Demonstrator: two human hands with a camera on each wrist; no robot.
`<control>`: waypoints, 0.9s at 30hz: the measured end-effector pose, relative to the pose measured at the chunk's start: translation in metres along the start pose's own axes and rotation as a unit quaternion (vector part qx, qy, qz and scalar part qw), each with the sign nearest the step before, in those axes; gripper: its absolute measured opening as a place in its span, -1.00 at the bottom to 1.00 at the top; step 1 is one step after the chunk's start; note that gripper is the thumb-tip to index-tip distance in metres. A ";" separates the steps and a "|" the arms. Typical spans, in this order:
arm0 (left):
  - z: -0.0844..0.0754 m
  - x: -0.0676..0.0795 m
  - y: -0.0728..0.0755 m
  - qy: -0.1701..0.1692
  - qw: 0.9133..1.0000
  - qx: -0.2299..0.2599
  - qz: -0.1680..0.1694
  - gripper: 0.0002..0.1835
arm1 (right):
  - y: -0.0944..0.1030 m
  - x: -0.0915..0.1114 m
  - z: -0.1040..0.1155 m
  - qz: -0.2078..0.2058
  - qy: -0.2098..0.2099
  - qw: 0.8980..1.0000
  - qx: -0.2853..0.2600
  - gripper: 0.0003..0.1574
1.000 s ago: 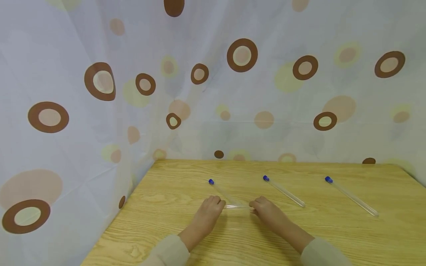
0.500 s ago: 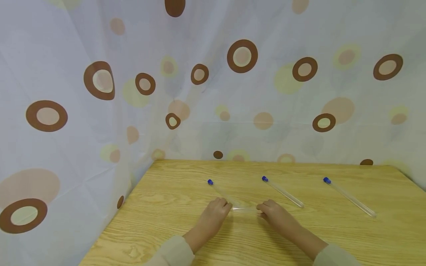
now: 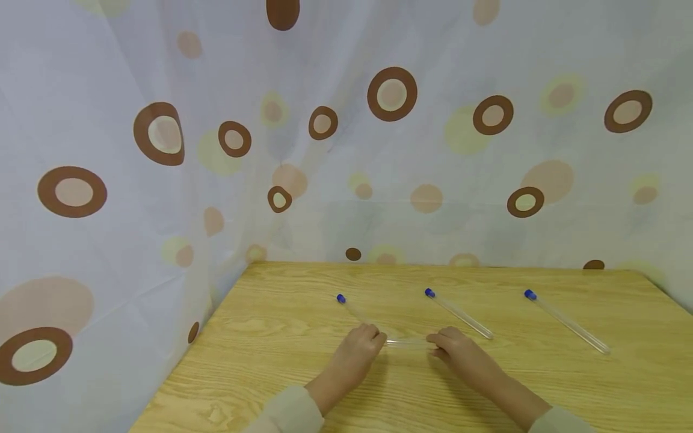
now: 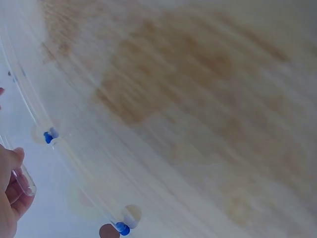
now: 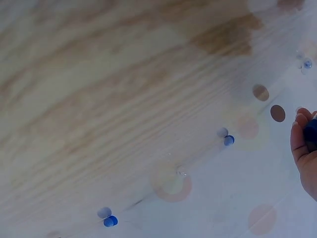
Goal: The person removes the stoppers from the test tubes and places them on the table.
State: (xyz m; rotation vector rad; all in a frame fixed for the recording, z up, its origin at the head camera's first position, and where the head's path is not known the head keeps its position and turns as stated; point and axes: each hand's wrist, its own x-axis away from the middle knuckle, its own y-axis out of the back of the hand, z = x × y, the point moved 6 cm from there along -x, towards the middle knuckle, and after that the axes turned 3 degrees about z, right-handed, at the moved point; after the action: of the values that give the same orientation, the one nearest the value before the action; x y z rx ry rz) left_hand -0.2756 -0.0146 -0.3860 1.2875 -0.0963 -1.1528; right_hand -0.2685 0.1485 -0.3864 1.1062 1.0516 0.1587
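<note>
Grip is clamped at both ends: left hand [image 3: 357, 356] pinches the clear tube [image 3: 406, 343] by its rounded end, right hand [image 3: 468, 355] by its blue cap [image 5: 310, 131], to the near left of the middle capped tube [image 3: 462, 316]. It should handle light, stiff and slippery (perhaps fragile too), so gentle holding near both ends seems best.

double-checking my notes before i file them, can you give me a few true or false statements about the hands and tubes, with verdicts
1. The left hand and right hand hold the same clear tube. True.
2. The right hand is at its rounded end. False: the right hand is at the blue cap.
3. The rightmost tube lies on the table. True.
4. That tube's cap points toward the person. False: it points away.
</note>
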 end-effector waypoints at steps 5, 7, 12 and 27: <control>-0.003 -0.004 -0.001 -0.002 1.000 -0.007 0.000 -0.78 | 0.005 0.002 -0.003 -0.003 -0.002 1.000 -0.005 -0.66; -0.004 -0.006 -0.001 -0.005 1.000 -0.011 -0.001 -0.78 | 0.007 0.003 -0.004 0.001 -0.010 1.000 -0.007 -0.67; -0.007 -0.011 0.001 -0.011 1.000 -0.022 -0.008 -0.76 | 0.008 0.007 -0.009 0.019 -0.026 0.999 -0.011 -0.69; -0.011 -0.023 -0.001 0.005 0.999 -0.018 0.034 -0.77 | 0.020 0.010 -0.018 0.008 -0.061 0.998 0.030 -0.71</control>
State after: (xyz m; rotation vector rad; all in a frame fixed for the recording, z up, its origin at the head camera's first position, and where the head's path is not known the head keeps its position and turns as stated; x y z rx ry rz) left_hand -0.2802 0.0095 -0.3793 1.2488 -0.1101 -1.0853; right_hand -0.2687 0.1759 -0.3777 1.1642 0.9441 0.0727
